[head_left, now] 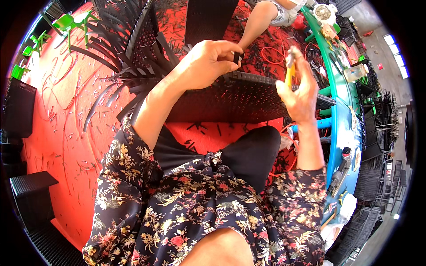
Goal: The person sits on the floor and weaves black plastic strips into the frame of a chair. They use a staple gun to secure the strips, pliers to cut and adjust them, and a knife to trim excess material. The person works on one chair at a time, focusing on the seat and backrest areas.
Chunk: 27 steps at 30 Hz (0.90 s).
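My left hand is raised over a black woven panel, its thumb and fingers pinched on the end of a short black strip. To the right of it, my right hand is closed around a yellow-handled tool. The tool's pale metal head points up and is blurred, so its exact kind does not show. The panel stands in front of my knees, its upper edge just below my left hand. Long loose black strips fan out from the woven work at the left, beside my left forearm.
Another person's bare leg is at the far side. Along the right runs a blue-green table with a jar, a white fan and tools. Black offcuts litter the red floor covering. A green chair stands far left.
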{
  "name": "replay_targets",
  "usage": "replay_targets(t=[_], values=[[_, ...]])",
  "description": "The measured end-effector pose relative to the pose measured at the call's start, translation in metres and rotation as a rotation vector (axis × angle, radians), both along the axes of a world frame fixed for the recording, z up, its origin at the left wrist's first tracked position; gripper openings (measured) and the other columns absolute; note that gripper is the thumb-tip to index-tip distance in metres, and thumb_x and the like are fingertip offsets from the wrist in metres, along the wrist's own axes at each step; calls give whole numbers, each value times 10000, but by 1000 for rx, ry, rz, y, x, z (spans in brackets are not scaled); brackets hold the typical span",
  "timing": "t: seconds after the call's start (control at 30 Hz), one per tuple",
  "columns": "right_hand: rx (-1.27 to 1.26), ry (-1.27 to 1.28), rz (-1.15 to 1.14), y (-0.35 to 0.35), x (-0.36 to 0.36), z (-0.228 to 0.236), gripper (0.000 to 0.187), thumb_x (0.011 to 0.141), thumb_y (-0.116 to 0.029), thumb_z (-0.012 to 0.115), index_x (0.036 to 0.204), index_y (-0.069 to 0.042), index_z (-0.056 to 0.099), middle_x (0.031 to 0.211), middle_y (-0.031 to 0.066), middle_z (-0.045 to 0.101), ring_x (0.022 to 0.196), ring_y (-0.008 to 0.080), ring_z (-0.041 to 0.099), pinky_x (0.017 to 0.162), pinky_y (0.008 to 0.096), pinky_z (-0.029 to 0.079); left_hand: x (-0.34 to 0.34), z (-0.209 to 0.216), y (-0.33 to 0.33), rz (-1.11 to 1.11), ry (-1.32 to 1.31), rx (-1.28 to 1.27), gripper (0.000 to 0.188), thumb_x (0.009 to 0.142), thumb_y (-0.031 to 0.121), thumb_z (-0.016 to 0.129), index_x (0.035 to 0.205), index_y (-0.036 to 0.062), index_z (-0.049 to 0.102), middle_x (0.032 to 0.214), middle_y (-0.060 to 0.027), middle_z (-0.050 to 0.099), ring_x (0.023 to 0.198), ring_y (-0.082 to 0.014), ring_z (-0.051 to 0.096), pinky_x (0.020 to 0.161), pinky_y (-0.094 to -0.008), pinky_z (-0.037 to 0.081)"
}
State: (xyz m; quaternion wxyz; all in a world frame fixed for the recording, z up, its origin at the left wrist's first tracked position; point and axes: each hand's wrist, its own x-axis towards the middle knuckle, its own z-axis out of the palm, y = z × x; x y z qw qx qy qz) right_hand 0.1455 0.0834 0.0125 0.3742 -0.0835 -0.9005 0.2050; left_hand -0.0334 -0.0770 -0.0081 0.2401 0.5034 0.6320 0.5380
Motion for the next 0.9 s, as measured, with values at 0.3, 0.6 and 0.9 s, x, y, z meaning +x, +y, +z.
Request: replay_targets(t=[0.3,0.6,0.9], values=[[445,-367,75,-6,14,11,489,589,-141,686,1062,-44,607,813,110,547,800,284,553,727,379,468,2,-3,-3,96,169,102,85,812,38,627,884,17,667,740,-7,629,653,-48,543,602,-216,443],[498,-486,130,-1,-1,20,479,597,-202,685,1052,-64,622,776,116,522,769,288,553,691,390,469,1,-3,-5,94,231,122,84,793,26,632,869,11,664,753,-41,645,724,-90,595,670,-240,469],[624,-513,193,6,-11,20,443,628,-149,662,1056,-57,596,766,120,523,716,297,561,647,388,473,5,0,-6,83,155,106,80,793,-4,618,854,5,669,755,-27,649,716,-76,597,664,-219,471]])
